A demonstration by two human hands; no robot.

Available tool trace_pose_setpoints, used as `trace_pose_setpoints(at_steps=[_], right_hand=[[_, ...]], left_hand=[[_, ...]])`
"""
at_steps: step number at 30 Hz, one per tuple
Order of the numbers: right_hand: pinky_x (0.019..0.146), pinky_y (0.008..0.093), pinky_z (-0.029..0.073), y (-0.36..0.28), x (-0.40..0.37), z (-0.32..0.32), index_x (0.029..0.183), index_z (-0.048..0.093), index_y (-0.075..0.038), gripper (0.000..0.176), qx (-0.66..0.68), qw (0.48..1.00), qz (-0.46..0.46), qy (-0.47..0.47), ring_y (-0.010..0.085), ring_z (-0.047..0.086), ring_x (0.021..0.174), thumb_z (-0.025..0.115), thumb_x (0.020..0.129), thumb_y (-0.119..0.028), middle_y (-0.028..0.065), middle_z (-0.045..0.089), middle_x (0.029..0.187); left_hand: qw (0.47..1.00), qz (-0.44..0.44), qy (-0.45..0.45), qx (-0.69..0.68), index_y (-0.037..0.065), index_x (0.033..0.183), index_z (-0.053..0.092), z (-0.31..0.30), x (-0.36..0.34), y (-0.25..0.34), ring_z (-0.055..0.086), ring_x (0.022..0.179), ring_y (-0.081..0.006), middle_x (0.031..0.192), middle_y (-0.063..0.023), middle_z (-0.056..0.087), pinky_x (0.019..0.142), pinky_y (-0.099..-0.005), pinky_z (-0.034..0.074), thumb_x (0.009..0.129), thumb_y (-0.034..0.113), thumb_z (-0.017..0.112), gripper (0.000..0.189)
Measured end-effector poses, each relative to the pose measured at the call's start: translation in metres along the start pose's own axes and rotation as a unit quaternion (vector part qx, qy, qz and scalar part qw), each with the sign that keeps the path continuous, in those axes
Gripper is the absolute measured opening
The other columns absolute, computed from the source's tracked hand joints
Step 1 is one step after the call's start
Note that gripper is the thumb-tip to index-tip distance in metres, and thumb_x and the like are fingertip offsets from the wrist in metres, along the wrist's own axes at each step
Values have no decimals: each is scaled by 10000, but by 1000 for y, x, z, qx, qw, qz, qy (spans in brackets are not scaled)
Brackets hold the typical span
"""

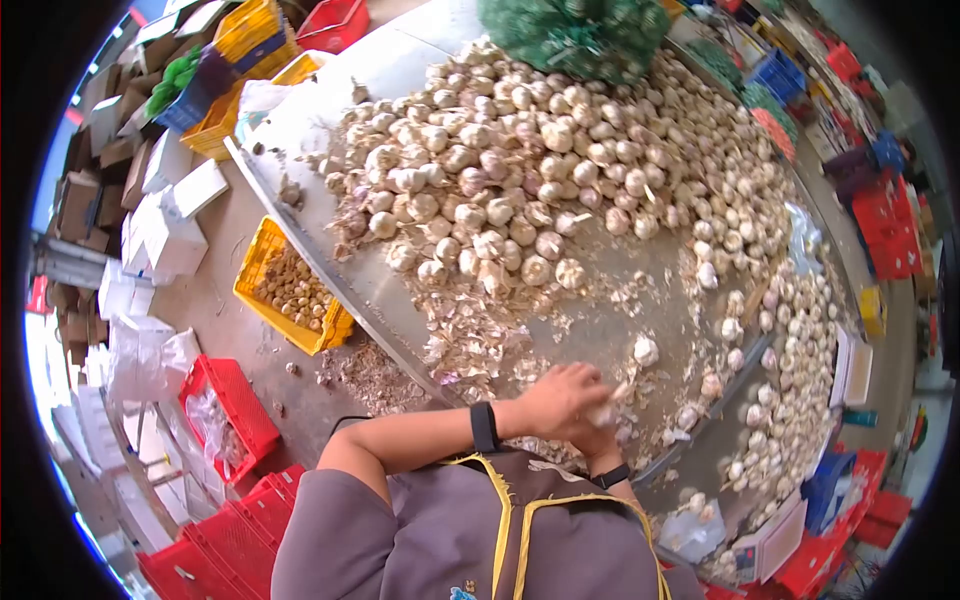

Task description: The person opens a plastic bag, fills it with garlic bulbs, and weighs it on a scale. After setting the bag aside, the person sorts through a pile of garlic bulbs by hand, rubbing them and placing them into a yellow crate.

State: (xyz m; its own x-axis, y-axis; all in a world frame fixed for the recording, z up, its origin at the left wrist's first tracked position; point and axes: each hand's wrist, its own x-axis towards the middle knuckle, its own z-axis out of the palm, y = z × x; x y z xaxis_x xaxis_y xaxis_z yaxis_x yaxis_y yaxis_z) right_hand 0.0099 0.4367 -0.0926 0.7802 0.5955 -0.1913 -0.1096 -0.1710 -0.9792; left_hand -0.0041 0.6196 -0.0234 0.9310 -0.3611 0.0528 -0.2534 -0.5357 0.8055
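Note:
Close in front of my body, both hands meet over the table. My left hand [562, 403] has its fingers curled in over a pale garlic bulb [604, 414], slightly smeared by motion. Mostly covered by the left, my right hand [597, 440] closes around the same bulb from the near side; its fingers are hard to see. A single loose garlic bulb [646, 350] lies just beyond them. Dry garlic skins [475, 345] are scattered to the left of the hands. Past these, a large heap of garlic bulbs [520, 160] spreads across the grey table [590, 345].
A green net sack [575, 35] stands at the far side of the heap. More bulbs [780, 410] lie on the right, beyond a metal strip [705, 415]. Left of the table edge [340, 285], a yellow crate [335, 330] holds brownish bulbs, near a red crate [248, 425].

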Motion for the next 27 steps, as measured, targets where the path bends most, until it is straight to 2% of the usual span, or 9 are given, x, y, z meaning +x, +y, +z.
trace_pose_setpoints(at_steps=[2, 4, 9, 13, 15, 17, 19, 23, 27], right_hand=[[1043, 459, 451, 23, 15, -6, 1319, 543, -87, 525, 405, 909, 92, -34, 287, 547, 1240, 507, 966, -474, 141, 570, 1336], [1071, 465, 425, 41, 26, -12, 1311, 553, -93, 553, 731, 653, 190, -56, 289, 528, 1266, 461, 977, -523, 135, 575, 1336], [1107, 462, 394, -14, 46, 3, 1324, 535, -91, 571, 712, 681, 168, 29, 285, 500, 1300, 467, 975, -539, 131, 596, 1300], [1055, 512, 446, -3, 63, -13, 1349, 502, -95, 549, 772, 635, 33, -20, 305, 473, 1323, 536, 964, -485, 129, 569, 1315], [1009, 565, 475, -25, 61, -37, 1364, 476, -95, 531, 839, 539, 6, -73, 323, 443, 1345, 601, 952, -406, 134, 528, 1343], [971, 592, 494, -14, 52, -92, 1377, 469, -94, 514, 821, 565, -72, -36, 342, 421, 1358, 615, 956, -349, 145, 482, 1398], [973, 544, 522, -17, 24, -172, 1444, 421, -78, 604, 693, 692, -171, 111, 366, 415, 1368, 653, 914, -251, 134, 451, 1465], [1140, 648, 275, -42, -42, -297, 1560, 154, -52, 910, 721, 484, -373, 328, 417, 249, 1448, 583, 917, -532, 181, 185, 1611], [1162, 614, 258, -53, -54, -345, 1546, 121, 8, 963, 693, 370, -381, 487, 400, 260, 1447, 545, 917, -585, 191, 222, 1595]], left_hand=[[996, 23, 11, 80, 122, 1326, 513, 3, -6, -2, 469, 1267, -381, 1316, -179, 491, 1019, -527, 398, 781, 287, 719, 605], [999, 10, 23, -36, 142, 1382, 475, -6, -9, -3, 345, 1386, -394, 1422, -183, 421, 1097, -580, 293, 787, 324, 722, 670], [994, 107, -21, -26, 142, 1457, 410, -26, -5, -14, 202, 1475, -405, 1564, -166, 288, 1152, -614, 197, 801, 348, 721, 754], [987, 157, 22, -17, 113, 1427, 452, -56, 6, -26, 281, 1441, -375, 1524, -161, 351, 1144, -572, 260, 790, 310, 722, 719], [989, 79, 82, -90, 115, 1439, 435, -94, 9, -48, 360, 1387, -412, 1503, -167, 384, 1126, -524, 315, 872, 237, 678, 629], [977, 44, 204, -36, 101, 1400, 469, -130, 10, -105, 509, 1264, -359, 1415, -160, 485, 1052, -449, 427, 869, 173, 696, 582], [935, -116, 303, -147, 59, 1294, 551, -183, -4, -148, 579, 1136, -274, 1247, -161, 591, 922, -392, 512, 876, 204, 722, 474], [850, -214, 481, -31, 87, 1236, 610, -283, -34, -286, 629, 977, -225, 1084, -116, 633, 776, -341, 553, 875, 117, 682, 370], [805, -252, 497, 203, 53, 1286, 559, -371, -43, -355, 546, 1175, -380, 1249, -205, 579, 1028, -449, 430, 859, 234, 698, 484]])
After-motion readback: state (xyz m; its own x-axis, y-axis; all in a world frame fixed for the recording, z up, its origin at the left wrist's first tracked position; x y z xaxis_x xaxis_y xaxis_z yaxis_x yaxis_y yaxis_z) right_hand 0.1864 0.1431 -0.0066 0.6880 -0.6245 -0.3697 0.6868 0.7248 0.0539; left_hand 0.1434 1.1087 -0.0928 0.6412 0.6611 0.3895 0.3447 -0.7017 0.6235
